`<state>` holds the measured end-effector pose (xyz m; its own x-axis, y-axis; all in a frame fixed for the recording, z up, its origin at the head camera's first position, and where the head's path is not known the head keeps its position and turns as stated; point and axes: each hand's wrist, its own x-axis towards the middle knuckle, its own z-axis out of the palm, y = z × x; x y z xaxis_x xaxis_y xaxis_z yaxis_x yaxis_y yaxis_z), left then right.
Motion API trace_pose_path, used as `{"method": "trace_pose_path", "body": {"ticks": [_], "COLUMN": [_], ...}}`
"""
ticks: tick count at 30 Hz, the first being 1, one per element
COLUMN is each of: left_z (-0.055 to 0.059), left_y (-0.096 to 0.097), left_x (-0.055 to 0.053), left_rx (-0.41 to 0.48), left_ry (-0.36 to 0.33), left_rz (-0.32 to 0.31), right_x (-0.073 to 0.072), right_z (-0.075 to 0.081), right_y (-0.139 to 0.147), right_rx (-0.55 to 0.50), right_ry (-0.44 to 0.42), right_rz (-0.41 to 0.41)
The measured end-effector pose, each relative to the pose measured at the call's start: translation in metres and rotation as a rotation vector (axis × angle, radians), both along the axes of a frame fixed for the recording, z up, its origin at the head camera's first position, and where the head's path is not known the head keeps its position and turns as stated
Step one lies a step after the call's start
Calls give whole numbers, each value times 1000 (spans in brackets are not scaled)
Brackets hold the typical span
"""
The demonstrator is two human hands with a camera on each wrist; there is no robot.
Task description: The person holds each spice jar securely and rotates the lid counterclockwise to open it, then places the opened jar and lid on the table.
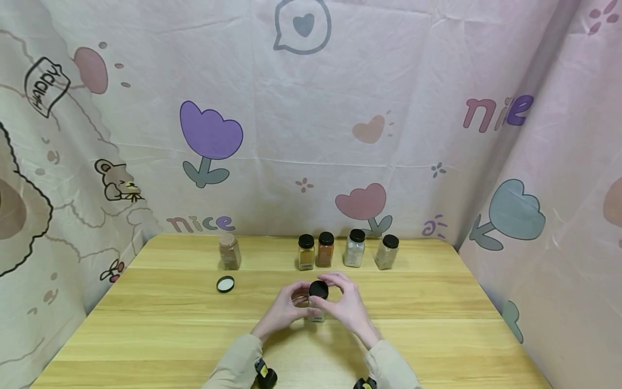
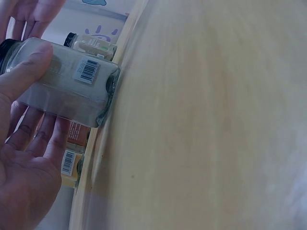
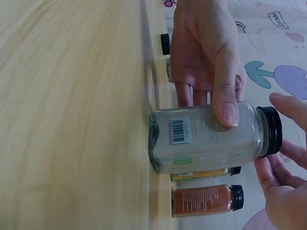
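My left hand (image 1: 285,313) grips the jar (image 3: 199,139) upright between my hands, I think to keep it still while my right hand (image 1: 350,306) pinches its black lid (image 1: 318,289), and the other jars (image 1: 326,254) stand past my hands, maybe to leave room.

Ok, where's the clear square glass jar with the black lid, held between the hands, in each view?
Head: clear glass jar, below centre.
Left wrist: upper left, sideways.
Right wrist: just right of centre, sideways.
Shared landmark: black-lidded orange-red glass jar, farther back, partly hidden in left wrist.
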<state>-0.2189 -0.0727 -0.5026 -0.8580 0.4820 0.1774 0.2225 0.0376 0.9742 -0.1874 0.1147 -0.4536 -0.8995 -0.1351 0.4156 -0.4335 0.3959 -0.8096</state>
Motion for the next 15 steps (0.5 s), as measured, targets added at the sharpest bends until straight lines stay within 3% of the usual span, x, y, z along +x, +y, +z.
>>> {"method": "trace_pose_path", "body": {"ticks": [7, 15], "left_z": [-1, 0], "left_y": [1, 0], "left_x": [0, 0], "left_rx": [4, -3], "left_ry": [8, 28], "left_rz": [-1, -2], "right_x": [-3, -4], "right_z": [-3, -5], "right_y": [0, 3], "right_rx": [8, -21], "right_ry": [22, 75], "right_rz": [-35, 62]}}
